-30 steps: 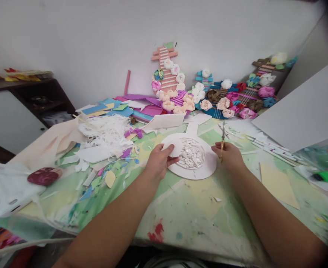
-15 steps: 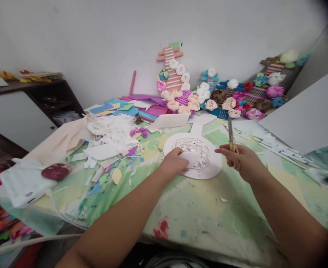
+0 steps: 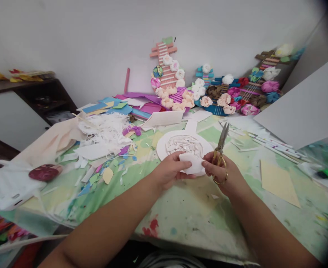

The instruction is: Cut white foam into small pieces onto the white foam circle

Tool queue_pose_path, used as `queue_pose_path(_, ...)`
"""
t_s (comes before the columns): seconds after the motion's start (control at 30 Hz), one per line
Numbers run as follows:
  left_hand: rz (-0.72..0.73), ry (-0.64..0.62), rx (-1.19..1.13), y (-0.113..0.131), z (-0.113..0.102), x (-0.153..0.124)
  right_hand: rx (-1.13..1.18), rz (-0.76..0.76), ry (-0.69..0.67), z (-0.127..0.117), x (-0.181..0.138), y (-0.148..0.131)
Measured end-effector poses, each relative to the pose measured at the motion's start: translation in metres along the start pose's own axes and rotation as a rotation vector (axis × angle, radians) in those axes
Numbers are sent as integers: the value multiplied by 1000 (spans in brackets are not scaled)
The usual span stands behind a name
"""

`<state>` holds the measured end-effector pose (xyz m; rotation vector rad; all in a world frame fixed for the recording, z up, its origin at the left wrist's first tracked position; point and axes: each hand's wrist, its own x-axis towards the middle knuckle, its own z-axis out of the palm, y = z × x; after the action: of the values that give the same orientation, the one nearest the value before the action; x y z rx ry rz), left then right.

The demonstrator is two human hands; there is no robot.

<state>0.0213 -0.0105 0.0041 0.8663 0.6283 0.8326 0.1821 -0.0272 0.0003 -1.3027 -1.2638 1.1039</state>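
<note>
My left hand (image 3: 172,169) is closed on a small piece of white paper (image 3: 186,163), thumb on top and fingers beneath. In my right hand (image 3: 225,175) is a pair of scissors (image 3: 221,143) with gold handles, blades pointing up and slightly apart. The thumb and index finger of that hand touch the paper's right edge. Just behind both hands lies a white guitar-shaped cutout (image 3: 161,146), its round middle filled with crumpled white strips. The paper and my hands hide the cutout's near edge.
White string (image 3: 105,128) and paper scraps (image 3: 108,175) cover the left side, near a maroon stone-like object (image 3: 45,172) on a white box-like device (image 3: 11,188). Decorated guitar shapes (image 3: 168,76) lean on the wall. A cream sheet (image 3: 279,182) and thin sticks (image 3: 278,147) lie right.
My right hand has moved left and down to the white paper, bringing the scissors. My left hand has lifted the paper toward me. The cream sheet at right now shows.
</note>
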Motion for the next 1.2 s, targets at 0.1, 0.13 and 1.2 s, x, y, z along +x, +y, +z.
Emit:
queue_pose_path(0.1, -13, -15, -53, -4, -1, 3, -136, 2, 29, 0, 0, 1)
queue_pose_path(0.13, 1, -7, -50, -5, -2, 4, -235, -16, 46, -2, 0, 1)
queue_pose_path(1.2, 121, 240, 166, -5, -15, 13, -1438, -62, -157, -4, -4, 1)
